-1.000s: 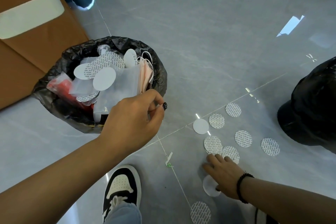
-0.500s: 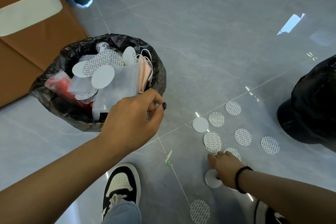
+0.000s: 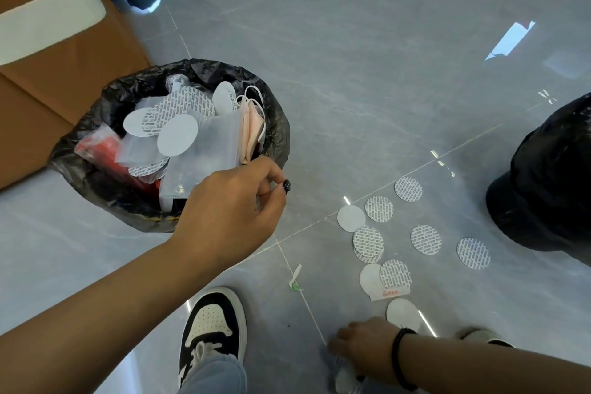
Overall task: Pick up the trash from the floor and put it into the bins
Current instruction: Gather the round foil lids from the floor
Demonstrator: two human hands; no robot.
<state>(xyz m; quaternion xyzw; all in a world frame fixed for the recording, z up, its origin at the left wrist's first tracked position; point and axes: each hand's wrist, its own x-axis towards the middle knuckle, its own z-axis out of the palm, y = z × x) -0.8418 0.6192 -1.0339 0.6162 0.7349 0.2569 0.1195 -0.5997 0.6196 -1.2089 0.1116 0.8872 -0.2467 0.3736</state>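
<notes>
Count: roughly ten round paper discs [image 3: 367,239] lie loose on the grey floor [image 3: 383,73], between two bins lined with black bags.
Head view, left hand: the left hand [image 3: 230,211] hovers at the near rim of the left bin [image 3: 278,125], fingers loosely curled, nothing visibly held.
Head view, right hand: the right hand [image 3: 364,352], a black band at the wrist, reaches low near the frame's bottom edge; fingers bend down onto a disc or discs beneath it, but the blur leaves it unclear whether anything is actually gripped.
Trash: thin flat circles, some plain white, some printed in grey rows; several overlap, and one small labelled slip [image 3: 388,293] lies among them. A white and green scrap [image 3: 295,278] sits apart on the tile joint.
Bins: the left bin is heaped with discs, clear wrappers and a pink mask; the right bin [image 3: 543,185] stands close beside the scattered discs.
Technique: flat discs likely resist a straight pinch; sliding one over its neighbour should raise an edge.
</notes>
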